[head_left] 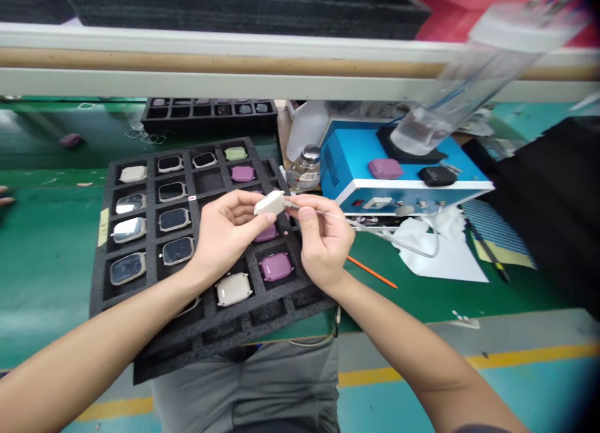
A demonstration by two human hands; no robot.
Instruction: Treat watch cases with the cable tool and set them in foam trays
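Note:
My left hand is closed round the edges of a cream smartwatch case, held tilted above the foam tray. Pinched in my right hand is a dispensing needle with a thin clear tube trailing off to the right. Its tip is at the right side of the case; whether the two touch I cannot tell. Under my hands the black foam tray carries watch cases in its pockets, among them a purple case and a second cream case. Dark-screened watches fill the left columns.
A blue dispenser box stands at the back right, bearing a clear cylinder. Beside it are a glass bottle and white paper. An orange stick lies right of the tray. Another person's fingers show at far left.

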